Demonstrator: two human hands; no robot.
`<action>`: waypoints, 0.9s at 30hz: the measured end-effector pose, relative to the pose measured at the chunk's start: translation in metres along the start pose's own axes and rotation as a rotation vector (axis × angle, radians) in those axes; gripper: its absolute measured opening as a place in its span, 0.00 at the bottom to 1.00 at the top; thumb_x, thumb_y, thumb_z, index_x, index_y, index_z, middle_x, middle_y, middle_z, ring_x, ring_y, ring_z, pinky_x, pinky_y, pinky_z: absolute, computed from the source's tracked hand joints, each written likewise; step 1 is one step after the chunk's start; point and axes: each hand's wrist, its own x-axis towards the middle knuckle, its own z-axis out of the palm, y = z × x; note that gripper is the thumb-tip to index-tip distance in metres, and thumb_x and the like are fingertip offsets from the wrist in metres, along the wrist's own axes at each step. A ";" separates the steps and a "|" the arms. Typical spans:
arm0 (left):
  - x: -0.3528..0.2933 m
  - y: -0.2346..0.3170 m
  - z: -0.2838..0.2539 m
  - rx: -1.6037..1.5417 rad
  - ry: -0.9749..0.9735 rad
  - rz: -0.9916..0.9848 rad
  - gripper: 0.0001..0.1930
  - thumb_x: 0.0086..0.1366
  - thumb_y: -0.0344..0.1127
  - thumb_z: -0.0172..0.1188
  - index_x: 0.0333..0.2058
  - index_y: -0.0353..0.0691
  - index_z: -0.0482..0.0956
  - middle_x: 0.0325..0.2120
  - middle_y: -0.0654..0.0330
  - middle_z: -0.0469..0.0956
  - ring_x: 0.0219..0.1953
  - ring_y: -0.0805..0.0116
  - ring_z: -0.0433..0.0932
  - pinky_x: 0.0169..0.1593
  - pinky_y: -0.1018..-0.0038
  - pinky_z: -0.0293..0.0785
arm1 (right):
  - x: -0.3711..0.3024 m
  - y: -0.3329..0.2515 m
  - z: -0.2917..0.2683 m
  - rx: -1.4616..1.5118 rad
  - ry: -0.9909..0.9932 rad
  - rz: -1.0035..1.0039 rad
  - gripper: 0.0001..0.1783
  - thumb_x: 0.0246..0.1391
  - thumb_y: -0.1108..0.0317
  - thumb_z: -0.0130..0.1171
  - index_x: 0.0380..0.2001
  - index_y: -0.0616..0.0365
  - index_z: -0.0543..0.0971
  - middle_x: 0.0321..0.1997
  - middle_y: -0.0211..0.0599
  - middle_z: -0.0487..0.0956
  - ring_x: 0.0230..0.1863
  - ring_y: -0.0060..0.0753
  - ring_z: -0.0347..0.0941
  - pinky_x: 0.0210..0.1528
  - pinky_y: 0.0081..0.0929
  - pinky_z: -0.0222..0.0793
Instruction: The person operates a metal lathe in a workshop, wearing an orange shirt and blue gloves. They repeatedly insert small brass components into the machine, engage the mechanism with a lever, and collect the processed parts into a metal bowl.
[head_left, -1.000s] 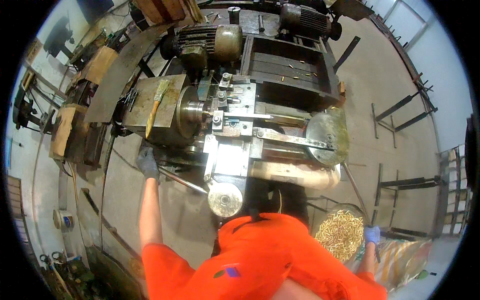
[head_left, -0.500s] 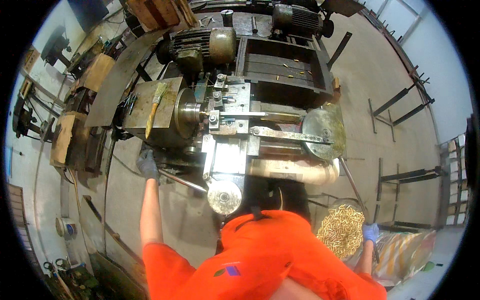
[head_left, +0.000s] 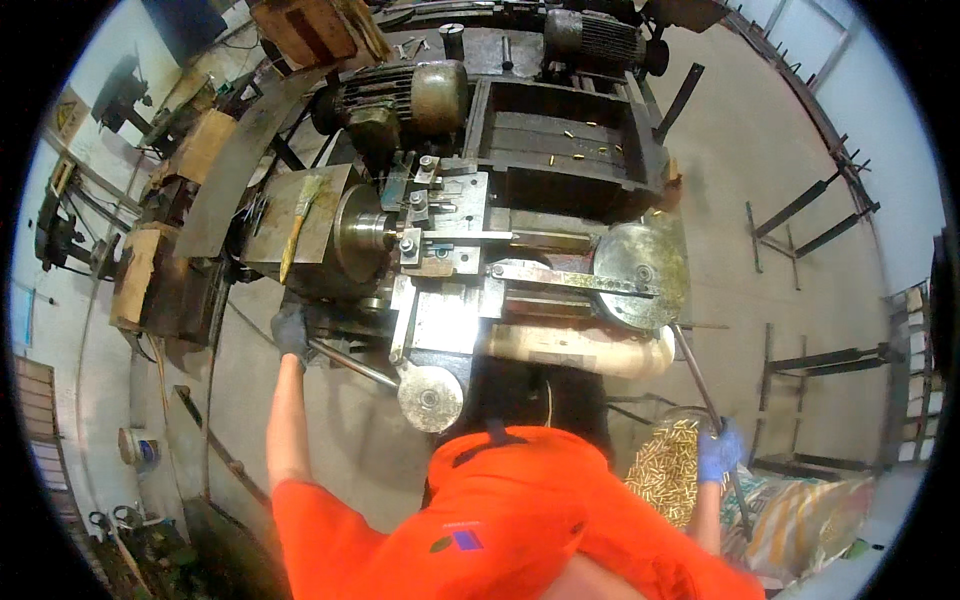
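Note:
My left hand (head_left: 290,332), in a dark grey glove, is closed around the outer end of a metal lever rod (head_left: 352,362). That rod runs to a round steel disc (head_left: 431,398) at the machine's near side. On the right, my blue-gloved right hand (head_left: 718,455) is wrapped round a long lever bar (head_left: 697,375) slanting down from a larger disc (head_left: 640,272). Beside that hand, a tub holds many small brass-coloured cylinders (head_left: 662,470). Between the levers sits a tool slide (head_left: 447,315) with clamped tool blocks (head_left: 412,243), facing the spindle chuck (head_left: 368,230).
A brush (head_left: 297,230) lies on the headstock cover (head_left: 270,215). Behind are an electric motor (head_left: 400,100) and a metal tray (head_left: 560,125) with a few brass pieces. A striped sack (head_left: 810,525) lies at lower right; black metal stands (head_left: 815,215) are on the right floor.
The whole view has shifted slightly. My right hand has moved a little up and left along with its lever bar, nearer the brass pieces. My left hand stays on its rod.

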 end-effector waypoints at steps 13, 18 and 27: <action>-0.042 0.052 -0.019 -0.030 -0.142 -0.137 0.07 0.56 0.28 0.57 0.32 0.30 0.78 0.23 0.61 0.76 0.20 0.73 0.70 0.22 0.76 0.66 | 0.272 -0.051 0.027 -0.310 -0.120 0.042 0.27 0.44 0.49 0.55 0.50 0.43 0.73 0.50 0.37 0.74 0.54 0.43 0.66 0.56 0.48 0.56; -0.096 0.025 -0.063 0.049 -0.032 -0.255 0.09 0.55 0.29 0.56 0.33 0.31 0.79 0.15 0.56 0.74 0.12 0.68 0.71 0.13 0.75 0.61 | 0.309 -0.008 0.051 -0.389 -0.130 -0.009 0.25 0.45 0.51 0.54 0.47 0.46 0.75 0.49 0.37 0.75 0.55 0.42 0.66 0.56 0.48 0.55; -0.200 0.015 -0.084 -0.029 0.217 -0.498 0.08 0.55 0.27 0.56 0.33 0.29 0.77 0.14 0.55 0.72 0.10 0.68 0.67 0.13 0.75 0.60 | 0.254 0.149 0.089 -0.173 -0.036 -0.165 0.14 0.46 0.59 0.54 0.30 0.56 0.80 0.32 0.51 0.78 0.35 0.54 0.73 0.38 0.43 0.66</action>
